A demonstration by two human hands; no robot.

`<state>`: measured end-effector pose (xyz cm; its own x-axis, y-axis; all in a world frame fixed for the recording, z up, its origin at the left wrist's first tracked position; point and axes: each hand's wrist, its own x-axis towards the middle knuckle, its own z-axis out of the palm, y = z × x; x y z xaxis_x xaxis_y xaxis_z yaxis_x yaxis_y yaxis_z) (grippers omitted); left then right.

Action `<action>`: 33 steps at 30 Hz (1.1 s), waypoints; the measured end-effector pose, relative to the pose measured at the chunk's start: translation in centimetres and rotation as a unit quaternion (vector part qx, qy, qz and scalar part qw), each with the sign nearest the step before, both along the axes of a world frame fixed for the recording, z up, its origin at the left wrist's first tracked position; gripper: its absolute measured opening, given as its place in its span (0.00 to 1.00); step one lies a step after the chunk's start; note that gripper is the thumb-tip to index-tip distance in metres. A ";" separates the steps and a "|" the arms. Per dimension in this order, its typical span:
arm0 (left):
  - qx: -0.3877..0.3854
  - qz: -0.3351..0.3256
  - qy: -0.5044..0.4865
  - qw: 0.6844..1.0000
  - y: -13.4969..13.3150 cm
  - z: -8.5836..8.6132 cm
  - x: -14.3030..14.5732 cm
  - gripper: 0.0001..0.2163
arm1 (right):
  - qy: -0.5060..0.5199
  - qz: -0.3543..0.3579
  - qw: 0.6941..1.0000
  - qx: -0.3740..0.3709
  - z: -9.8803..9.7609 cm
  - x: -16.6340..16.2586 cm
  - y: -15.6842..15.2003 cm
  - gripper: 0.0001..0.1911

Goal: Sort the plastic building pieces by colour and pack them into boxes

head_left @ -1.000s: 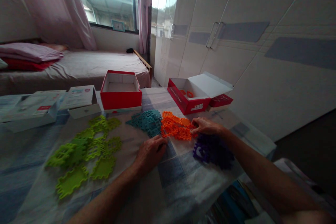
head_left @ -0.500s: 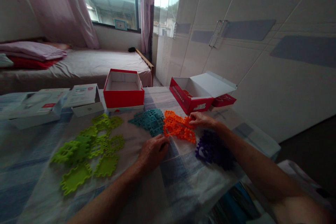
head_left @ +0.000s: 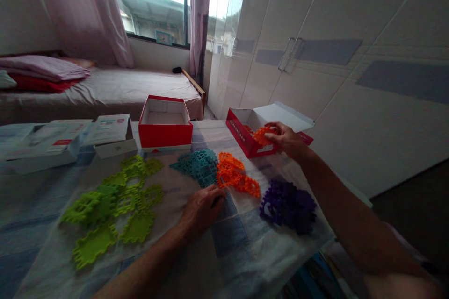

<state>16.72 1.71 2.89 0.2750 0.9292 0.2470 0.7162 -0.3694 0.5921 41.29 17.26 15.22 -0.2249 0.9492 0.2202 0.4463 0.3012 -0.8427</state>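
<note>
My right hand [head_left: 286,139] pinches an orange interlocking plastic piece [head_left: 263,136] with toothed edges, above the front of an open red box [head_left: 239,134] at the right. Its white lid is folded back. My left hand [head_left: 203,204] rests on the tablecloth with curled fingers, close to the near edge of the orange pile [head_left: 231,173]; nothing shows in it. Teal pieces [head_left: 201,166] lie just beyond that hand. A heap of dark purple pieces [head_left: 289,205] is below my right forearm. Lime green pieces [head_left: 133,201] spread over the cloth at left.
Another open red box [head_left: 164,135] stands at the back middle of the table. Two white boxes [head_left: 112,133] [head_left: 45,147] are to its left. The checked cloth [head_left: 242,252] covers the table. Behind are a bed [head_left: 140,84] and a tall white wardrobe [head_left: 336,18].
My right hand has lifted an orange piece from the pile and carried it up and right to the open red box. My left hand has stayed almost in place.
</note>
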 end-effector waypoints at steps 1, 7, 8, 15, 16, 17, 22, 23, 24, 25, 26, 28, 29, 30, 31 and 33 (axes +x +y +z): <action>-0.001 0.000 0.001 1.000 0.0 0.0 0.0 0.09 | 0.004 -0.039 0.999 0.020 0.9 -0.4 1.2 0.21; -0.001 -0.001 0.009 1.000 0.1 0.2 0.0 0.10 | -0.201 -0.218 0.943 0.152 1.6 -1.4 3.8 0.22; 0.000 -0.001 0.010 1.000 0.1 0.2 0.0 0.10 | -0.228 -0.169 0.948 0.142 0.8 -1.3 2.8 0.19; 0.010 -0.009 0.016 1.000 0.0 0.2 0.0 0.09 | -0.373 0.156 0.912 -0.064 -5.1 -0.6 -5.5 0.21; 0.011 -0.008 0.014 1.000 0.0 0.1 0.0 0.09 | -0.389 0.160 0.905 -0.056 -5.7 -0.7 -6.1 0.20; 0.012 -0.006 0.013 1.000 0.0 0.1 0.0 0.09 | -0.401 0.163 0.900 -0.046 -6.1 -0.9 -6.4 0.18; 0.014 -0.008 0.010 1.000 0.0 0.0 -0.1 0.10 | -0.362 0.196 0.907 -0.092 -5.8 -0.6 -6.3 0.06; 0.012 -0.009 0.010 1.000 0.0 0.0 -0.1 0.09 | -0.334 0.213 0.911 -0.110 -5.4 -0.4 -6.0 0.06; 0.010 -0.010 0.011 1.000 0.0 0.0 -0.1 0.09 | -0.303 0.227 0.918 -0.122 -5.0 -0.3 -5.6 0.07; 0.009 -0.010 0.011 1.000 0.0 0.0 -0.2 0.09 | -0.273 0.233 0.925 -0.123 -4.6 -0.3 -5.2 0.08; 0.008 -0.010 0.011 1.000 0.1 -0.1 -0.2 0.09 | -0.249 0.230 0.934 -0.114 -4.3 -0.5 -4.7 0.09; 0.008 -0.009 0.008 1.000 0.1 -0.1 -0.2 0.09 | -0.225 0.203 0.950 -0.079 -4.1 -1.3 -3.6 0.10; 0.008 -0.009 0.007 1.000 0.1 -0.1 -0.1 0.09 | -0.226 0.187 0.954 -0.060 -4.3 -1.9 -3.0 0.09; 0.009 -0.008 0.006 1.000 0.1 -0.1 -0.1 0.10 | -0.233 0.174 0.956 -0.045 -4.6 -2.6 -2.5 0.09; 0.008 -0.007 0.006 1.000 0.1 -0.1 -0.1 0.10 | -0.242 0.166 0.956 -0.034 -5.1 -3.2 -2.0 0.08; 0.006 -0.006 0.006 1.000 0.1 -0.1 -0.1 0.09 | -0.257 0.149 0.955 -0.026 -6.1 -4.1 -1.3 0.07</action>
